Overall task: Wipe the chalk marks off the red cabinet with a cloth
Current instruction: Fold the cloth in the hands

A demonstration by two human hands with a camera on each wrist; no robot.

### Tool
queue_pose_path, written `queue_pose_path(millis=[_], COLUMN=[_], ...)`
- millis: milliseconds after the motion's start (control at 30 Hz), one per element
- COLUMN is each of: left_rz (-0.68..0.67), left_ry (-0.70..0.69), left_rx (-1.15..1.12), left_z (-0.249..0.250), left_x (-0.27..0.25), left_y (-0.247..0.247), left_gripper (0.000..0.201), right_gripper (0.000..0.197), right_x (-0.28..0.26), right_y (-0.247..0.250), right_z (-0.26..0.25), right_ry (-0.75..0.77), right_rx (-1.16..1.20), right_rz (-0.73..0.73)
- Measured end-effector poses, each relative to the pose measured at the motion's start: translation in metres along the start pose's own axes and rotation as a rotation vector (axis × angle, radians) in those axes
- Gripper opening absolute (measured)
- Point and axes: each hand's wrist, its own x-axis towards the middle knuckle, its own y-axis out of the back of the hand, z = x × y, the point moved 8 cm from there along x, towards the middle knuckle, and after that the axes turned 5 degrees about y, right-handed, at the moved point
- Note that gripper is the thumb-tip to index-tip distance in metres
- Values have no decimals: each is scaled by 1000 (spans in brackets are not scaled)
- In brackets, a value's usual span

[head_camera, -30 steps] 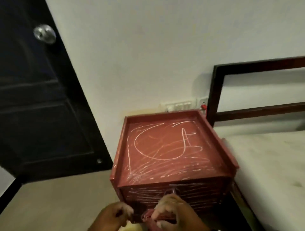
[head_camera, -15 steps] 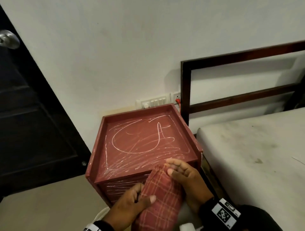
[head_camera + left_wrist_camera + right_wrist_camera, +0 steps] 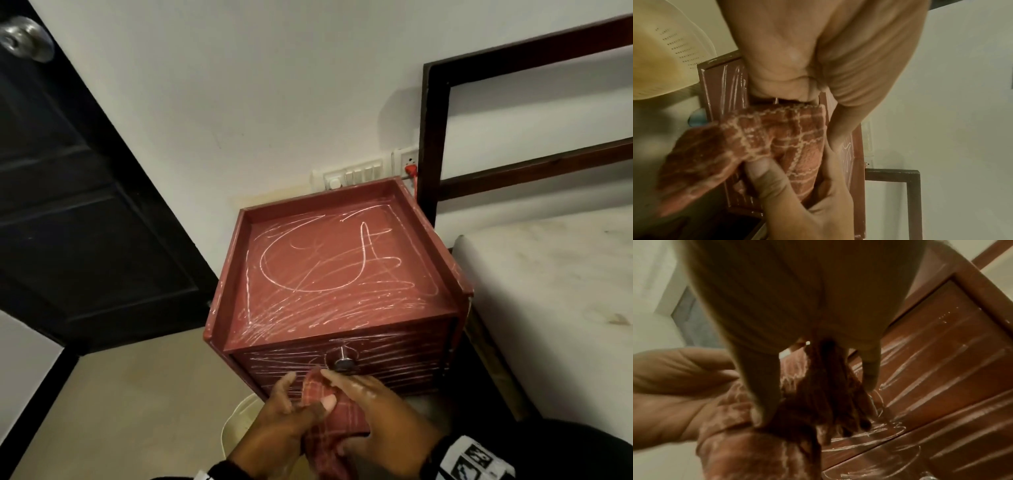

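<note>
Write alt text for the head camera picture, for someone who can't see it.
Two hands, the left hand and the right hand, hold a red checked cloth in front of a red cabinet whose top and drawer front are covered in white chalk marks. A black door stands left, a bed right.

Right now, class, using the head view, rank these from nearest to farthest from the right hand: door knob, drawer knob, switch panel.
1. Drawer knob, just beyond the right hand, on the cabinet front.
2. Switch panel, on the wall behind the cabinet.
3. Door knob, top left.
</note>
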Motion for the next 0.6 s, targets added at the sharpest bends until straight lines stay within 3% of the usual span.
queue_pose_path(millis=[33,67,133,200,300,367,433,500,533,600], left_rz=[1,-8,3,-6,-21,-51,-22,-3,-8,-6], left_ry=[-1,-23,-114,-188,-213,-199,-244,-280,-288,-292], left_rx=[20,62,289,517,480,279,190,157,173,194], left_z=[-2,-2,1,2,4,4,10,14,15,15], left_x=[1,0,3,3,2,7,11,17,20,26], left_y=[2,1,2,3,1,-2,-2,-1,-2,1], left_gripper=[102,111,101,82,62,55,53,52,49,39], right_gripper=[89,77,49,36,33,47,63,56,51,46], right_x=[1,0,-1,-5,-12,-15,-14,-11,-10,-15], right_y=[3,8,18,25,28,24,10,0,-2,5], right_z=[7,12,17,13,8,13,11,-10,-10,2], right_ry=[-49,-77,-101,-104,-110,-167,-201,-113,-130,-318], right_rx=[104,185,250,356,628,934,1205,1255,1220,1095], right_rz=[49,100,200,243,264,312,256,112,122,309])
